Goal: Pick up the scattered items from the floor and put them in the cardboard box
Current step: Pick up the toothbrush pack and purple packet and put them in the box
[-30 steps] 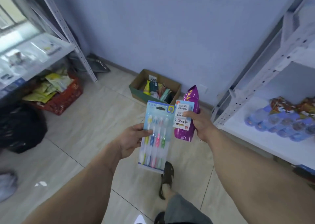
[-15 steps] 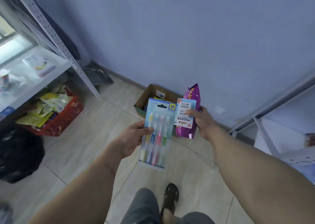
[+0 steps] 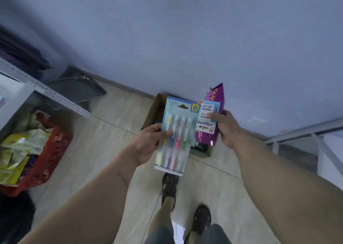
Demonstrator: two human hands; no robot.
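The cardboard box (image 3: 150, 113) is mostly hidden behind the toothbrush pack (image 3: 175, 134) and purple bag (image 3: 216, 98); its contents cannot be told. Left of the box, the red basket (image 3: 50, 156) is blurred.

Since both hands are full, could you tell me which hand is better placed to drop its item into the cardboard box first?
Probably the left hand: its toothbrush pack hangs directly over the cardboard box.

Single head view, looking forward-down, close over hands; edges somewhat blurred.
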